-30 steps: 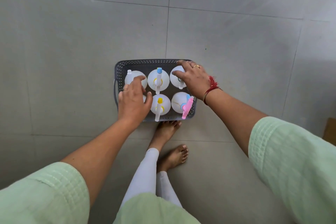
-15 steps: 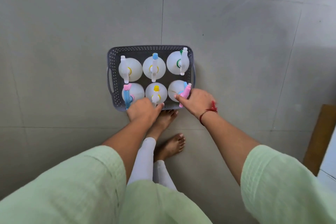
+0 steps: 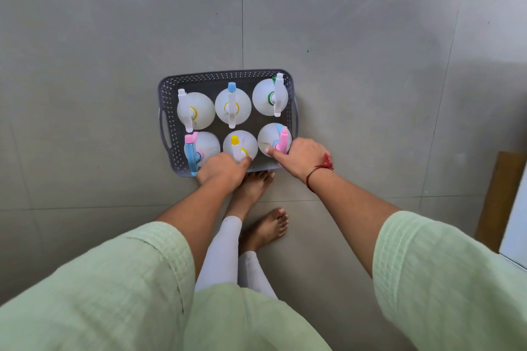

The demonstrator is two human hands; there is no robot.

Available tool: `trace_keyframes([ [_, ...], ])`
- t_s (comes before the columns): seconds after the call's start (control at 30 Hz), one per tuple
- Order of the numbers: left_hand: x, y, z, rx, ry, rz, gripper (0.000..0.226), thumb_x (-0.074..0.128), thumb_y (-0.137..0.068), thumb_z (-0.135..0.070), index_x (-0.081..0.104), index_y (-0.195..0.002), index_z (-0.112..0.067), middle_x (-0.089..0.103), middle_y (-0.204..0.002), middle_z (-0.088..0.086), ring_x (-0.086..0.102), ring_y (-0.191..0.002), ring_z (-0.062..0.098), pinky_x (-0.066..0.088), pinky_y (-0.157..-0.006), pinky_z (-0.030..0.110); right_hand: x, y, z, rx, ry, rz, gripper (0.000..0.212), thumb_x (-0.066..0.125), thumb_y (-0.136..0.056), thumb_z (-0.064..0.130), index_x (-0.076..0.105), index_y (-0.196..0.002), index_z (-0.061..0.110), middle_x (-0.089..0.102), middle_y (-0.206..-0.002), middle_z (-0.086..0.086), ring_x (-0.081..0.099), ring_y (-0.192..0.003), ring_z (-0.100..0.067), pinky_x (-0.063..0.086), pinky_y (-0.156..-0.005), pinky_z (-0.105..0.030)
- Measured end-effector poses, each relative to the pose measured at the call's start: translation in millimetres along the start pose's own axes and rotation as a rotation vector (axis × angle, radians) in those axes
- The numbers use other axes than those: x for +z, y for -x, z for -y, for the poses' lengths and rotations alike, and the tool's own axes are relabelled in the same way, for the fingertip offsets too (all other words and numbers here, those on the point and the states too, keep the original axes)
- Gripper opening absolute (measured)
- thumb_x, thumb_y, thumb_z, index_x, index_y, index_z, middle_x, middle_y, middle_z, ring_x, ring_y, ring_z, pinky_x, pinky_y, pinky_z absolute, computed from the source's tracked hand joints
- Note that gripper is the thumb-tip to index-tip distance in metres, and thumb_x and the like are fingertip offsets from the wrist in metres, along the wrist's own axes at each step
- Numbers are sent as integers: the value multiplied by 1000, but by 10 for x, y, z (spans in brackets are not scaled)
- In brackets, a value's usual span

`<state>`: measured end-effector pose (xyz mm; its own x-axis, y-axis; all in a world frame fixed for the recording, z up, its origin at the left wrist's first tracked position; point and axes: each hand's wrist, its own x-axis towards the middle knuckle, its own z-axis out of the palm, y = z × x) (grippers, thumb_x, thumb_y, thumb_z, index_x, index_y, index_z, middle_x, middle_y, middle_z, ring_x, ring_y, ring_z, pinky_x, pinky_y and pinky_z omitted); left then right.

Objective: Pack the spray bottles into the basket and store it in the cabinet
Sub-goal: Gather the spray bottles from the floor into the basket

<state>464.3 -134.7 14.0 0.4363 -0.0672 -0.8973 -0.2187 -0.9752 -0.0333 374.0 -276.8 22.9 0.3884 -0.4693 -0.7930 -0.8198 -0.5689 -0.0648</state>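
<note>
Your left hand (image 3: 221, 169) reaches down to the near edge of the grey basket (image 3: 168, 111), knuckles up, fingers curled over the rim with the thumb beside the yellow-topped bottle (image 3: 239, 145); it grips the basket's near wall. Your right hand (image 3: 302, 158) sits at the near right corner, fingers folded under the rim there and the thumb stretched across against the pink-triggered bottle (image 3: 275, 138), so it too is closed on the basket. A red thread (image 3: 320, 167) circles that wrist. Both forearms run straight down from pale green sleeves (image 3: 445, 273), and your bare feet (image 3: 263, 229) stand on the grey floor tiles (image 3: 85, 51) just behind the basket.

Six spray bottles stand upright in the basket, in two rows of three. The near row also holds a blue-and-pink-triggered bottle (image 3: 204, 147) at the near left corner. The far row holds a white-triggered bottle (image 3: 195, 111), a blue-capped bottle (image 3: 232, 105) and a green-collared bottle (image 3: 271, 97).

A second ago both hands rested on bottle tops inside the basket; half a second ago they had already drawn back to the near edge, where they remain.
</note>
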Motion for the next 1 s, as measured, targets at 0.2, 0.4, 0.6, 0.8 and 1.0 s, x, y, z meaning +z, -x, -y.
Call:
trace_keyframes([
  [0.2,-290,172,126,157,-57,-235,72,33,-68,-86,49,-65,-16,59,-75,8,62,-82,33,39,-63,31,-251,78,-95,57,-115,-156,76,32,-70,87,53,-61,15,58,-66,-6,60,-68,-29,37,-55,-27],
  [0.4,-737,45,-33,272,50,-527,62,39,-81,-71,53,-58,-15,51,-61,8,51,-66,31,32,-58,32,-563,-202,145,-44,-122,-220,64,41,-79,74,64,-78,15,66,-82,-9,62,-79,-30,38,-63,-29],
  [0.6,-892,-311,-272,238,-114,-470,59,44,-84,-62,63,-89,-6,66,-92,17,62,-89,37,39,-65,34,-553,-512,431,-79,43,-161,40,47,-89,44,63,-102,10,65,-108,-12,62,-99,-31,45,-78,-34],
  [0.8,-796,-363,-332,188,-92,-419,45,44,-87,-46,62,-97,-7,66,-96,15,53,-78,31,39,-64,34,-454,-518,396,-59,-14,-171,35,46,-89,38,63,-101,10,67,-108,-13,62,-98,-32,39,-71,-30],
  [1.0,-829,-177,-57,239,45,-542,58,37,-84,-67,55,-78,-12,66,-84,13,61,-83,35,35,-64,33,-422,-328,190,-12,-218,-140,64,36,-81,74,55,-66,15,62,-73,-5,60,-77,-30,38,-62,-30],
])
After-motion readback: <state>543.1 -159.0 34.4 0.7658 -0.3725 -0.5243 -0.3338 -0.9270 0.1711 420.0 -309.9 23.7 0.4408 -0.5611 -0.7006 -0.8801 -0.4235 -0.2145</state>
